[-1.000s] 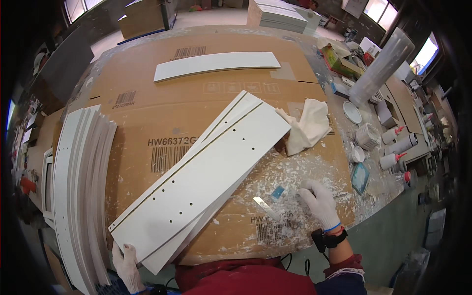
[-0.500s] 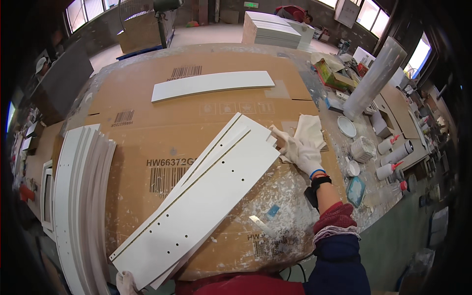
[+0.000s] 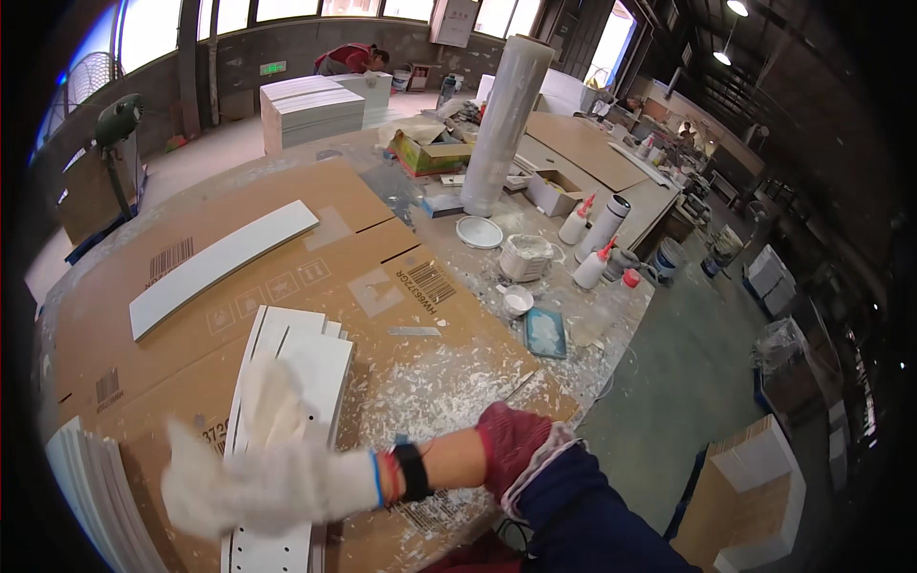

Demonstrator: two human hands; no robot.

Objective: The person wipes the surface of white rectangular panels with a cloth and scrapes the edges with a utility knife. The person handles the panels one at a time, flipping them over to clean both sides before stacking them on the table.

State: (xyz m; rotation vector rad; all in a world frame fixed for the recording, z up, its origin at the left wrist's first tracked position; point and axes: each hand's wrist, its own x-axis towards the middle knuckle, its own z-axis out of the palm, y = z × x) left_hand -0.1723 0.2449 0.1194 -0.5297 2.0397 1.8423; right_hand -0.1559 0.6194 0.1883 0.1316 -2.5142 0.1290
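The right hand (image 3: pixel 258 482), gloved and blurred, is gripping a white rag (image 3: pixel 270 396) over the white panels (image 3: pixel 287 382). The left hand is out of view. Beside the panels, dried glue crumbs (image 3: pixel 430 382) are lying; the rag could be dragging them on and scratching the paint.

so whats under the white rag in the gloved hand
Under the white rag, held by the blurred gloved right hand, lie stacked white panels with drilled holes, on brown cardboard. The panel surface directly beneath rag and hand is covered.
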